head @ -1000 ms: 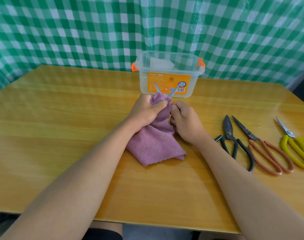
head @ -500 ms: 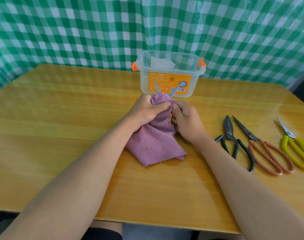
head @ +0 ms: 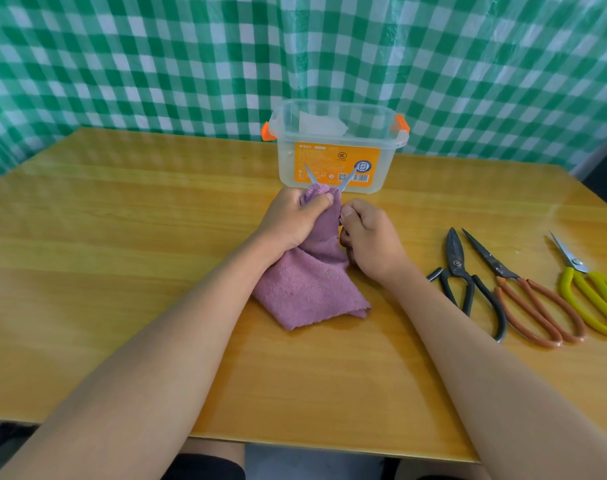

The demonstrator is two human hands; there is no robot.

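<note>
**Wooden table, checked curtain: cloth bunched round open scissors**

Glossy yellow wooden table meets a green-and-white checked curtain. At upper centre, a clear plastic box carries an orange label with a CCC mark and barcode; the small print is unreadable. At centre, the left hand clenches a fuzzy purple cloth round small scissors, whose steel tips splay in a V. The right hand curls round their mostly hidden handles. Black scissors, orange-handled scissors and yellow-handled scissors lie at right.

I see the cloth on the desk just before the box, and a row of three scissors right of the box, nearer me.
</note>
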